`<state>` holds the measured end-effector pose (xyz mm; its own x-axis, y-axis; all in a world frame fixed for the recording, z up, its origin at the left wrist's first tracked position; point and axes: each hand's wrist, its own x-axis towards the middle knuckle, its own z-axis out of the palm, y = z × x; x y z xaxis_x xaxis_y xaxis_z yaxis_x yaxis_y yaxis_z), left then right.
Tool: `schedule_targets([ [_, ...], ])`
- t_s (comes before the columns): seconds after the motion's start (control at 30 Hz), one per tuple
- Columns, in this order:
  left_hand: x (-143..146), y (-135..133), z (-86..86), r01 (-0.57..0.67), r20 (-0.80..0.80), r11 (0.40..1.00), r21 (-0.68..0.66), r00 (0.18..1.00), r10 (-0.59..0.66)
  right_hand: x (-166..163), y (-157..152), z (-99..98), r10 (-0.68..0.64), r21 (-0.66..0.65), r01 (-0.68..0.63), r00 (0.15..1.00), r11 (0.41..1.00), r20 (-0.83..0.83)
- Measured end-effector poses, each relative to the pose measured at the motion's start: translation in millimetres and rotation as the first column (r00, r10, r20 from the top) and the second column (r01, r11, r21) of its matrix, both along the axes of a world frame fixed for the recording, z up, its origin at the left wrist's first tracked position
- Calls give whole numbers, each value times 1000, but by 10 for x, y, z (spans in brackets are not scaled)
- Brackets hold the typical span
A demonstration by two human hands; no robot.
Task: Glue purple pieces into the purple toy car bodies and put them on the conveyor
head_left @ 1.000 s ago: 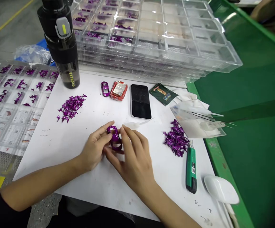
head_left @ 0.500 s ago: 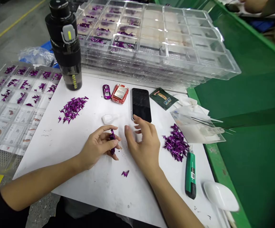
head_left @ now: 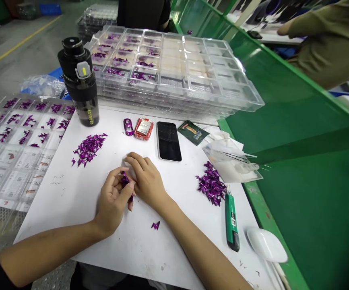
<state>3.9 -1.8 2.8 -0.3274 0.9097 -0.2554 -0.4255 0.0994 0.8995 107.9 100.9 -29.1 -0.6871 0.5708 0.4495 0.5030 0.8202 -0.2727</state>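
Note:
Between the thumb and fingers of my left hand is a shiny purple piece, partly covered by the fingertips. My right hand rests close against it, fingers bent over a small white spoon-like thing that is mostly covered. Whether those fingers grip it or the purple piece is hidden. A single purple zigzag piece lies nearer to me on the white tabletop. Small purple pieces form a left pile and a right pile.
Behind the hands lie a purple toy car, a red packet and a phone. A black bottle stands by stacked clear trays. Rightward are a green cutter, a white mouse-shaped object and a green partition.
My right hand has moved left, from apart to right beside my left hand and over the white spoon-like thing. My left hand keeps its purple piece. The camera view has tilted up slightly.

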Motion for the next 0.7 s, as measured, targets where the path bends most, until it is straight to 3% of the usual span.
schedule_targets([
  [0.3, 9, -89, -35, 168, -80, 986, 5, 983, -167, 280, -124, -2, -238, -31, 236, 968, 971, -79],
  [0.5, -41, 29, -9, 266, 104, 963, -34, 960, -261, 573, -211, 115, -303, -229, 268, 944, 936, -133],
  [0.57, -62, 75, 2, 310, 206, 949, -64, 934, -292, 616, -259, 219, -439, -274, 380, 876, 883, -199],
  [0.63, -71, 105, -5, 353, 279, 933, -75, 905, -320, 629, -314, 336, -579, -236, 529, 743, 816, -335],
  [0.7, -63, 116, -33, 374, 288, 925, -61, 894, -342, 635, -375, 431, -588, -144, 624, 598, 768, -544],
])
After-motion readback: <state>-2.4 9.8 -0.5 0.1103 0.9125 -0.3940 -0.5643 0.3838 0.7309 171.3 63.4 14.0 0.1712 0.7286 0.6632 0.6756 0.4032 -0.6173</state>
